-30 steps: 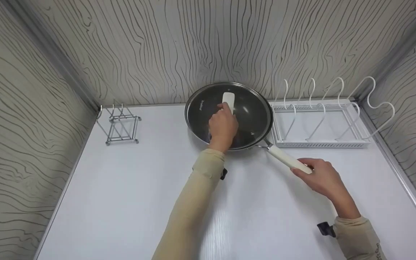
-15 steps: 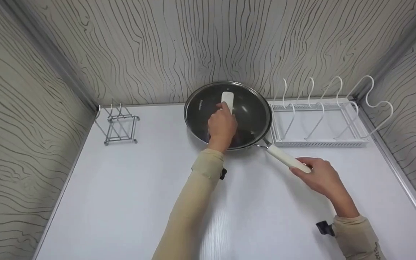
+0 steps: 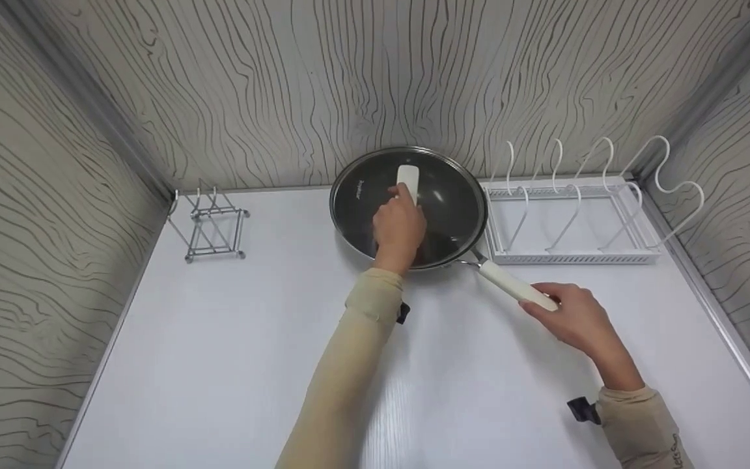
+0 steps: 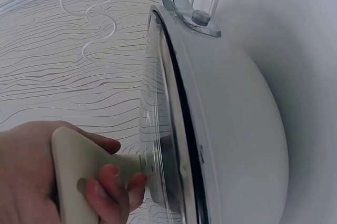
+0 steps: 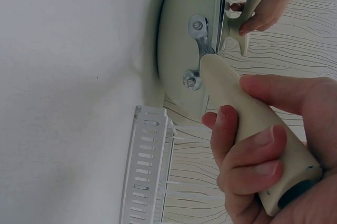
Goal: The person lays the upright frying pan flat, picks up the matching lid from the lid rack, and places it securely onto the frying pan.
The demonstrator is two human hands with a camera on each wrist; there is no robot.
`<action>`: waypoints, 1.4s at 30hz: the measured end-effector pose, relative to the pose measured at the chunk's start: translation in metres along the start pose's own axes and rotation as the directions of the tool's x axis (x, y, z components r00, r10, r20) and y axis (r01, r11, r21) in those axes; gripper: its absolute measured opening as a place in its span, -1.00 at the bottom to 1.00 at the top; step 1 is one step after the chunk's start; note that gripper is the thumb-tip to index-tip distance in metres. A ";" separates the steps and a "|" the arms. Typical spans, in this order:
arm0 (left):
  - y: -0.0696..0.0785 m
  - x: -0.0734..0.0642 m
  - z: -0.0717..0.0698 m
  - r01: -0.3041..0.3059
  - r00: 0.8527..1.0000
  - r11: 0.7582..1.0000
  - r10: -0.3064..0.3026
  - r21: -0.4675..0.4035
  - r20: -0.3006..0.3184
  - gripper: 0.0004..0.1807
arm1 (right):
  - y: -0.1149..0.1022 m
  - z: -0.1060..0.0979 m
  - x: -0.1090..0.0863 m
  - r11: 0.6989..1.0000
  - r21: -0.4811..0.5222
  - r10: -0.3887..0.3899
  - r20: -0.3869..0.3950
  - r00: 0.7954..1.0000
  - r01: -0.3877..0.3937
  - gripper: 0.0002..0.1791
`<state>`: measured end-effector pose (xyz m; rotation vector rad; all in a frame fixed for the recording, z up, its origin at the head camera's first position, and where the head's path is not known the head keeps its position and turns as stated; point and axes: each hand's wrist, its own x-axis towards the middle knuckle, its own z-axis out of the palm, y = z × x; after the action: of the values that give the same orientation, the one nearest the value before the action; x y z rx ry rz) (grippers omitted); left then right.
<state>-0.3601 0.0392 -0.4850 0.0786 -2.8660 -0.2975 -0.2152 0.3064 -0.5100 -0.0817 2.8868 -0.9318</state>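
A cream-white wok [image 4: 237,129] stands on the white table near the back wall, with a dark glass lid [image 3: 375,176] resting on its rim. My left hand [image 3: 399,228] grips the lid's cream knob handle [image 3: 408,177], its fingers curled under the handle in the left wrist view. With my right hand [image 3: 573,319] I hold the end of the wok's long cream handle [image 3: 508,281]. Fingers and thumb wrap that handle in the right wrist view, where two metal rivets [image 5: 197,25] fix its bracket to the wok.
Right of the wok stands a white wire rack [image 3: 573,258] with tall looped dividers, close beside the wok's rim. A small grey metal rack [image 3: 215,251] sits at the back left. Wood-patterned panels [image 3: 271,85] enclose the back and both sides of the white table [image 3: 219,365].
Both hands keep their hold on the lid's knob and the wok's handle. The whole scene shifts very slightly left in the head view; nothing else visibly moves.
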 end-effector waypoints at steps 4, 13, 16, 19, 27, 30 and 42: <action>0.000 0.000 0.002 0.002 1.000 1.000 -0.002 -0.004 -0.006 -0.42 | 0.000 0.001 0.000 1.000 0.003 0.001 0.000 1.000 -0.001 -0.42; 0.003 -0.001 0.005 0.012 1.000 0.999 -0.014 -0.042 -0.026 -0.43 | 0.000 0.001 0.000 1.000 0.000 0.005 -0.004 1.000 -0.005 -0.43; 0.005 -0.001 0.006 0.017 0.999 0.999 -0.019 -0.048 -0.033 -0.44 | 0.000 0.002 0.000 1.000 -0.001 0.003 -0.003 1.000 -0.003 -0.42; 0.005 -0.001 0.006 0.019 0.999 0.998 -0.020 -0.056 -0.032 -0.43 | 0.000 0.001 0.000 1.000 -0.005 0.003 -0.005 1.000 -0.003 -0.43; 0.006 -0.002 0.006 0.013 0.999 0.996 -0.017 -0.087 -0.047 -0.45 | 0.001 0.001 0.001 1.000 -0.006 0.005 -0.007 1.000 -0.005 -0.44; 0.006 -0.003 0.007 0.016 0.999 0.997 -0.019 -0.079 -0.041 -0.46 | 0.001 0.002 0.001 1.000 0.000 0.015 0.000 1.000 -0.015 -0.43; 0.008 -0.002 0.005 0.058 0.998 0.993 -0.059 -0.105 -0.007 -0.44 | 0.001 0.002 0.002 1.000 -0.012 0.012 -0.003 1.000 -0.012 -0.43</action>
<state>-0.3594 0.0477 -0.4884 0.1433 -2.8363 -0.4578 -0.2165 0.3059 -0.5123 -0.0642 2.8929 -0.9132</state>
